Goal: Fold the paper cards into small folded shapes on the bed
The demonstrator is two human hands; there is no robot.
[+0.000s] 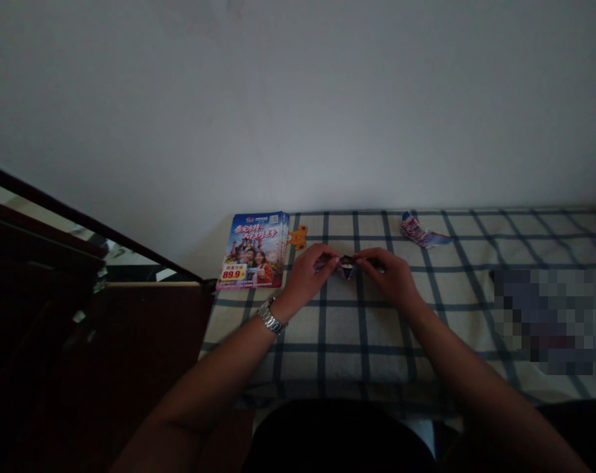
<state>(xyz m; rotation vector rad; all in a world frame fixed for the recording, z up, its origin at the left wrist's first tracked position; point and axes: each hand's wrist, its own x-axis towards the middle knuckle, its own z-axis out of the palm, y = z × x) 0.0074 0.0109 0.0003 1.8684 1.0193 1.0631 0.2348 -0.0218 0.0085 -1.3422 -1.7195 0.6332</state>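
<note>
Between my two hands is a small piece of folded printed paper (345, 268), dark and purplish, with a pointed lower end and a gap showing at its top. The fingers of my left hand (313, 268) pinch its left side; a metal-banded watch (272, 316) is on that wrist. On the opposite side, my right hand (387, 270) grips the paper's right edge between thumb and fingertips. Fine folds are too small and dim to make out. To the left of my hands lies a stack of colourful printed flyers (253, 253).
A checked cloth (340, 341) covers the surface. An orange cartoon figure (298, 237) lies beside the flyers. Crumpled or folded printed paper (420, 233) rests at the back right, and a blurred-out item (549, 322) is at far right. A wall (327, 112) rises behind.
</note>
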